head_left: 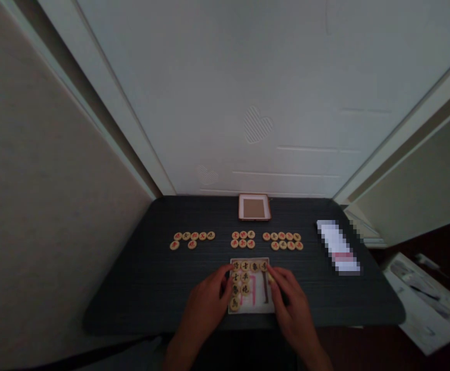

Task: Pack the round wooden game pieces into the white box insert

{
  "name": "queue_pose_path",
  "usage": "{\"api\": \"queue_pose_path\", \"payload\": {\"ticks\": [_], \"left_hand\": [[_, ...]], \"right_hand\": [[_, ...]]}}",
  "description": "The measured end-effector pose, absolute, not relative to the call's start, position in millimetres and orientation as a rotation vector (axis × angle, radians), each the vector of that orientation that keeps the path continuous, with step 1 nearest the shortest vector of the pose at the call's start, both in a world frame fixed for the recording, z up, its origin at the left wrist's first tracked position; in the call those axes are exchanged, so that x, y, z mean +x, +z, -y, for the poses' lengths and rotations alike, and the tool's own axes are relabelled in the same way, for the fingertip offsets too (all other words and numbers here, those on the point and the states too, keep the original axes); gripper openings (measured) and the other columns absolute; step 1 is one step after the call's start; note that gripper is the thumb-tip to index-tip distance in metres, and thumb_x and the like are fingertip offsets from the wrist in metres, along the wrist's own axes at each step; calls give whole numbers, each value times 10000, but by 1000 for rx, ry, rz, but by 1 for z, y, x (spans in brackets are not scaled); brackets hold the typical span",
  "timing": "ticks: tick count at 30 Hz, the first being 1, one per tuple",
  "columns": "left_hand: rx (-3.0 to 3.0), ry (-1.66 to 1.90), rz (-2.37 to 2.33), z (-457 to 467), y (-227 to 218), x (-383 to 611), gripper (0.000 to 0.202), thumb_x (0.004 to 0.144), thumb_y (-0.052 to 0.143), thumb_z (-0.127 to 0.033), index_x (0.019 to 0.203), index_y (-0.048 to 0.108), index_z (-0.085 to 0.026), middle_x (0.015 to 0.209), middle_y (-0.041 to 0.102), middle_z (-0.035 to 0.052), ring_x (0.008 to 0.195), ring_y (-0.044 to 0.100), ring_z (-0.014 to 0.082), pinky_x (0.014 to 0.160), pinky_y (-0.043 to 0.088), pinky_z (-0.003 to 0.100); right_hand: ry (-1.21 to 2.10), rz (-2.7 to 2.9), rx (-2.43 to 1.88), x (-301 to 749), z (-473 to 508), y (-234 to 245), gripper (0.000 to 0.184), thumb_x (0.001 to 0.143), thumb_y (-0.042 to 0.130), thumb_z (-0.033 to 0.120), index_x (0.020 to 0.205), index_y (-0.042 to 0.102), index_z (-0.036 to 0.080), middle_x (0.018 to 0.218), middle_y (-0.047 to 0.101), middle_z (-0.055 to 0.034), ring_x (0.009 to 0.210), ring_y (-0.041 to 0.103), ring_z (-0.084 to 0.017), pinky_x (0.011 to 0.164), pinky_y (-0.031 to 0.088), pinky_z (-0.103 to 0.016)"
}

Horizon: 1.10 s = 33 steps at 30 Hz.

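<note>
Dark tabletop (132, 293) spreads beneath your left hand (208, 300), half curled with thumb and index parted, and your right hand (292, 299), loosely bent with a pale sliver (270, 279) at its fingers, though you cannot tell whether either really grips anything. Between them, one shallow box (259, 304) shows nine round pieces (245, 289), probably light, stiff, slightly slippery and hardly fragile, best pinched by the rim. Beyond lie a seven-piece group (202, 235) ahead of your left, a six-piece group (243, 235) straight ahead, a nine-piece group (290, 246) ahead of your right, and, farthest, one tray (254, 208).
</note>
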<state>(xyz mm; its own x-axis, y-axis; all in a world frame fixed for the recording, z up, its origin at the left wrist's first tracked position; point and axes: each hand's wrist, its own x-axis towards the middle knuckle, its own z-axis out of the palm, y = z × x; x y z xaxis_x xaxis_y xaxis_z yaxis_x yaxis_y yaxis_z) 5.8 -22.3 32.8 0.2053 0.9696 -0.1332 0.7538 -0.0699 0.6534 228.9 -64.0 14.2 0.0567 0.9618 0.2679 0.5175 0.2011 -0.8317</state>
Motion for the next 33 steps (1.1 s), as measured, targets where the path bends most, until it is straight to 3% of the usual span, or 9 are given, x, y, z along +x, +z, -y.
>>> {"api": "queue_pose_path", "payload": {"ticks": [11,21,25,33], "left_hand": [[1842,502,-1607,19,28,5,349,986,467,-306,1299,617,-273,1023,769,40,931,723,209,798,506,292],[1703,687,-1454,27,49,19,298,983,515,-404,1184,688,-267,963,770,27,792,702,187,797,546,305],[1565,753,-1280,31,56,34,285,971,544,-423,1123,716,-254,1060,779,38,904,724,195,825,562,286],[1410,763,-1158,33,52,47,285,934,610,-389,1139,709,-219,1063,794,68,910,753,218,820,590,308]], "right_hand": [[642,1579,-1450,229,66,10,359,1034,481,270,1348,647,323,1262,669,-68,1159,657,-215,1002,543,-341],[681,1548,-1391,224,67,15,230,973,620,300,1154,762,297,1155,740,-64,1055,721,-226,950,588,-344],[686,1544,-1344,221,68,19,176,929,692,300,1077,785,285,1093,770,-64,1006,742,-233,915,607,-355],[673,1582,-1304,221,69,24,284,923,692,267,1201,737,306,1118,774,-53,1007,734,-229,904,605,-370]]}}
